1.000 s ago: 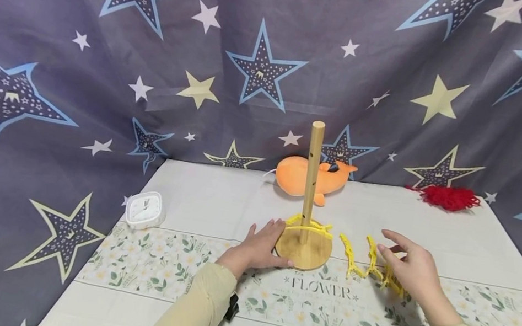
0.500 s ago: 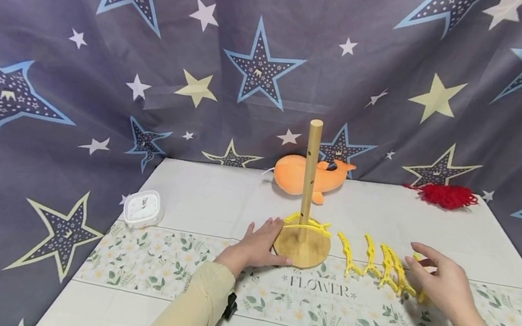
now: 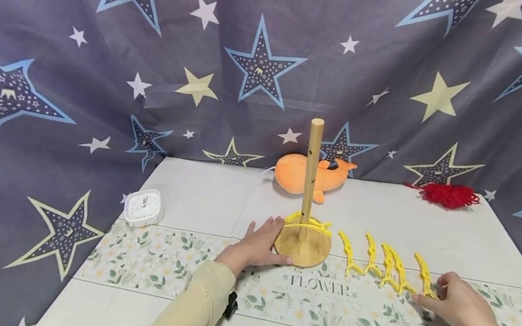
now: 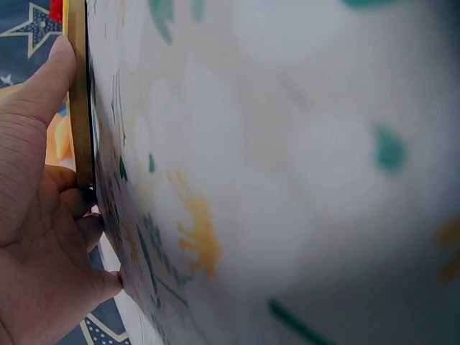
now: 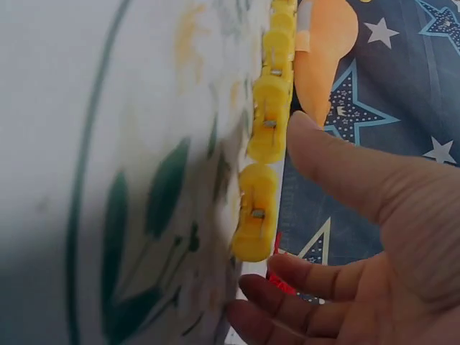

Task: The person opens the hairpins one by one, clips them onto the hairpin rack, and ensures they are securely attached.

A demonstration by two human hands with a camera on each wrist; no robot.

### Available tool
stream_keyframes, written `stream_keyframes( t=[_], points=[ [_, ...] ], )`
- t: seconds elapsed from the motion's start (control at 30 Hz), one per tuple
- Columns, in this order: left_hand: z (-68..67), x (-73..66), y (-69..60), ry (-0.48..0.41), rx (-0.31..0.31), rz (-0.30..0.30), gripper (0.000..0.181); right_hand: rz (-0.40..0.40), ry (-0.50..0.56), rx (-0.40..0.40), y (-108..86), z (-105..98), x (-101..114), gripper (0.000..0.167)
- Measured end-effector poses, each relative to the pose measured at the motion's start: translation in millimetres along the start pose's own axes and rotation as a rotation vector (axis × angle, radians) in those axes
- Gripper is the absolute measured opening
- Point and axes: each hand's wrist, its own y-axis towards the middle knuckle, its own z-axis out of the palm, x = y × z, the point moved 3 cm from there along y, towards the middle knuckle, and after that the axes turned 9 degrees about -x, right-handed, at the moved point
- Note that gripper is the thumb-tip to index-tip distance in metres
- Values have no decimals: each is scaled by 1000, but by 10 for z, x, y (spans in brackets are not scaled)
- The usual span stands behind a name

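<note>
A round wooden base with an upright pole makes up the wooden stand (image 3: 310, 175). My left hand (image 3: 256, 247) grips the base's left edge, thumb at the front; its thumb lies along the wooden rim (image 4: 80, 129) in the left wrist view. A yellow piece (image 3: 309, 228) lies low at the pole, with one strip in front and one behind. Several yellow spring clips (image 3: 370, 255) lie in a row right of the stand. My right hand (image 3: 463, 311) is at the rightmost clip (image 3: 424, 274), thumb and fingers spread apart either side of its near end (image 5: 256, 208).
An orange whale plush (image 3: 291, 174) lies behind the stand. At the back right is a heap of red yarn (image 3: 449, 196). A white clock (image 3: 144, 208) stands at the left. A flowered runner (image 3: 152, 259) crosses the table, and a star-patterned curtain (image 3: 279, 32) hangs behind.
My right hand has moved right and nearer the front along the row of yellow clips, uncovering the rightmost ones. My left hand has kept its place on the stand's base.
</note>
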Motion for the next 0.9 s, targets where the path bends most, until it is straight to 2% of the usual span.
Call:
stream_keyframes(
  t=[0.1,0.3,0.5,0.7,0.9],
  points=[
    [0,4,-4,5,4,-2,106,-11,-25,25,4,51,-32,91],
    [21,10,2,-8,7,-3,106,-27,-47,22,-8,92,-40,56],
    [25,10,0,-5,11,-8,107,0,-33,-7,-11,56,-18,46],
    [14,7,5,-1,6,-2,107,48,22,-169,-15,-34,84,53],
    [8,9,5,-3,3,-2,107,-73,113,-374,-83,-82,327,42]
  ],
)
